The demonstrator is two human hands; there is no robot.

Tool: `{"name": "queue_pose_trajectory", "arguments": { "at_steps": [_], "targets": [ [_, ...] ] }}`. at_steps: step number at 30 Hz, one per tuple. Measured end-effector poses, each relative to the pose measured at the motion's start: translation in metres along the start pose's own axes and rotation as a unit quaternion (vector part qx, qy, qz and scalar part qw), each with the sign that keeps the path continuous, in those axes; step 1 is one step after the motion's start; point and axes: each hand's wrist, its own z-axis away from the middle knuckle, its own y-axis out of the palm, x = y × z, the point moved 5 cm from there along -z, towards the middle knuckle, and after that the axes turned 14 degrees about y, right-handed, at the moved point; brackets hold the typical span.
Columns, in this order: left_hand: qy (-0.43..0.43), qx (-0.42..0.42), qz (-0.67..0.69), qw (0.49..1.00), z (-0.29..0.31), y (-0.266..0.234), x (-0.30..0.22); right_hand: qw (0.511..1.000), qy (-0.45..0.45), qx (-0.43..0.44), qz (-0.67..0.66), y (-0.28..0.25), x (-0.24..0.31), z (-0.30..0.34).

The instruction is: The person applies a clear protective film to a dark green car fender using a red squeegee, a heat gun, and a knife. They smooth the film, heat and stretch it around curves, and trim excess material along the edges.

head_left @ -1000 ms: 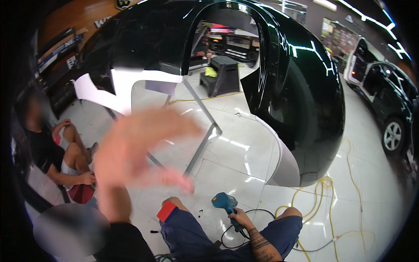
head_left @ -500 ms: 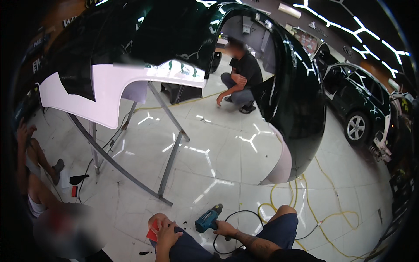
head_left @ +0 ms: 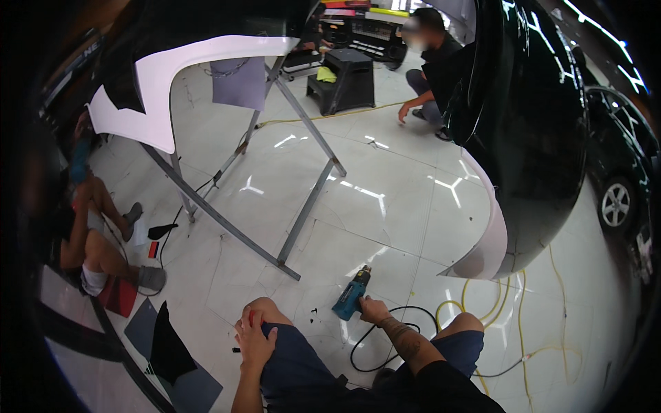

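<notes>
My right hand (head_left: 375,310) is closed round the handle of a blue and black heat gun (head_left: 350,297), whose nozzle points away from me over the floor. On my left knee rests my left hand (head_left: 255,342), its fingers curled over a flat red squeegee (head_left: 256,318) that is mostly hidden under them. Beyond my hands, a large glossy dark car body panel (head_left: 544,158) curves down on the right. Another stretch of it, with a pale pinkish-white edge (head_left: 153,89), spans the upper left. Neither hand touches the panel.
A grey metal stand (head_left: 303,213) is below the panel. Yellow hose (head_left: 525,323) and black cable (head_left: 352,354) lie on the floor at right. One person (head_left: 434,62) squats beyond the panel; another (head_left: 96,241) sits at left. A black step stool (head_left: 351,82) stands farther back.
My view has tipped down and turned, so the panel sits higher and the stool shows fully. The heat gun stays in my right hand; my left hand stays on the knee.
</notes>
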Motion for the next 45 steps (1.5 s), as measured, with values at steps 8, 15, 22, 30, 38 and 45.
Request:
{"name": "queue_pose_trajectory", "arguments": {
  "at_steps": [8, 15, 22, 30, 38, 45],
  "targets": [
    [-0.083, -0.095, -0.087, 0.988, 0.008, -0.025, -0.034, 0.998, 0.025, -0.059, -0.002, -0.008, -0.046, -0.033],
    [0.088, -0.076, 0.170, 0.979, -0.076, -0.042, -0.165, 0.875, -0.063, 0.073, -0.474, -0.065, 0.006, -0.038],
    [0.046, -0.250, 0.281, 0.925, -0.098, 0.046, -0.196, 0.362, -0.080, 0.377, -0.849, -0.201, 0.140, 0.115],
    [0.154, 0.005, 0.575, 0.804, -0.149, -0.030, -0.225, 0.753, -0.111, 0.077, -0.644, -0.261, 0.081, 0.138],
    [0.374, -0.036, 0.717, 0.587, -0.258, -0.221, -0.320, 0.833, -0.151, -0.482, -0.224, -0.435, 0.073, 0.333],
    [0.484, 0.088, 0.797, 0.351, -0.244, -0.262, -0.402, 0.636, -0.163, -0.751, 0.064, -0.586, 0.163, 0.276]
  ]
}}
